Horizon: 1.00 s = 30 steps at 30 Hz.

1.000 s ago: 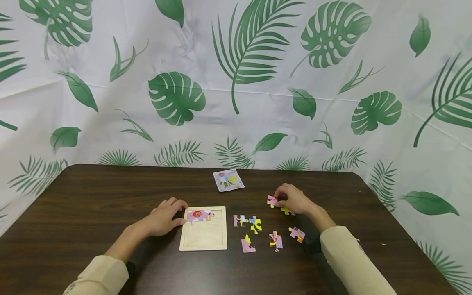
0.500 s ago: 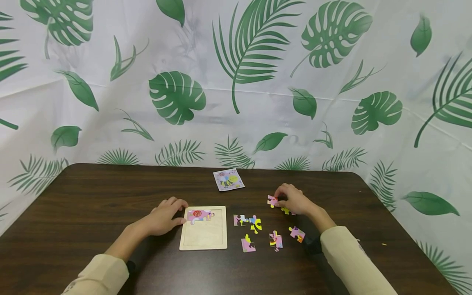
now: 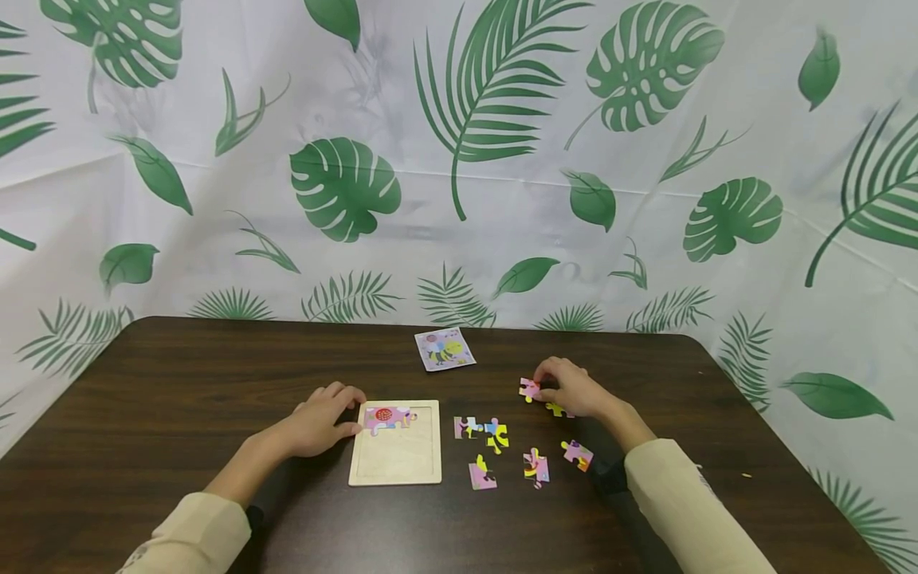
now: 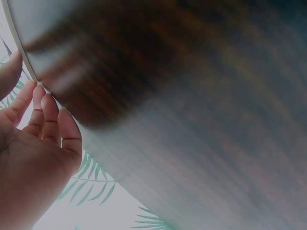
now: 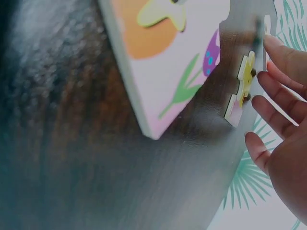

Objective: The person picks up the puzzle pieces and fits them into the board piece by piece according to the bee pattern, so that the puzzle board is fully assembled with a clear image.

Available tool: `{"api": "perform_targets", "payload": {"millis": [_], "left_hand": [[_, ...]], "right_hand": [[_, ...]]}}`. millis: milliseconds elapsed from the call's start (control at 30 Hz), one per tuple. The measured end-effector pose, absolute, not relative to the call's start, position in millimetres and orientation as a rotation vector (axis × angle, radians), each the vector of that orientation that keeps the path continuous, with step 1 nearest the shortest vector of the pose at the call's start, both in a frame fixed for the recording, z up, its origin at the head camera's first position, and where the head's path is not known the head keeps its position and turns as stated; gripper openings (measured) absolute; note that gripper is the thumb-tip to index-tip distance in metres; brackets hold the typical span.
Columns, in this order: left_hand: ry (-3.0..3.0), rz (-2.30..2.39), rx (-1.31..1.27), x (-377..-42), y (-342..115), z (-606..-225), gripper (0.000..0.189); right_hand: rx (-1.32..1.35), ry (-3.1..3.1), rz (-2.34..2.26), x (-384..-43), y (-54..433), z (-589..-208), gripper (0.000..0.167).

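Observation:
My left hand (image 3: pixel 321 421) holds the left edge of a square wooden puzzle tray (image 3: pixel 397 462), index finger near the far corner and thumb lower down. In the left wrist view, its fingertips meet the tray's thin rim. Joined pink pieces (image 3: pixel 387 418) with a red round shape lie along the tray's far side. To the right, my right hand (image 3: pixel 571 388) pinches a pink jigsaw piece (image 3: pixel 528 389) between thumb and index finger, low over the table. A yellow piece (image 3: pixel 556 410) lies partly hidden under that hand; the right wrist view shows a yellow and pink piece (image 5: pixel 243 88) beside its fingers.
Several loose jigsaw pieces lie between tray and right forearm, including a pink-and-yellow one (image 3: pixel 483 473) and one near the sleeve (image 3: pixel 577 455). A bee picture card (image 3: pixel 445 349) lies at the back of the brown table (image 3: pixel 237 359). A leaf-printed cloth (image 3: pixel 502 231) hangs behind.

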<state>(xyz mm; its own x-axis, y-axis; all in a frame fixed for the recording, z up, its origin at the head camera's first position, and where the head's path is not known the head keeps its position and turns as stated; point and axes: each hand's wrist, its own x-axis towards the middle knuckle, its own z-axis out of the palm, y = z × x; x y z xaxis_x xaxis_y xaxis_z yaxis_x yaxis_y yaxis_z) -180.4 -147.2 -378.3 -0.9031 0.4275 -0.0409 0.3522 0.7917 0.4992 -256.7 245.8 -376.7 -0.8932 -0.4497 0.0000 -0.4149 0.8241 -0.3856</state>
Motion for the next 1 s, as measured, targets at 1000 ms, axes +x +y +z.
{"api": "perform_targets", "payload": {"millis": [1000], "left_hand": [[2.829, 0.747, 0.611, -180.4, -147.0, -379.3, 0.031]], "right_hand": [[-0.788, 2.896, -0.649, -248.5, 208.9, -361.8, 0.017]]}}
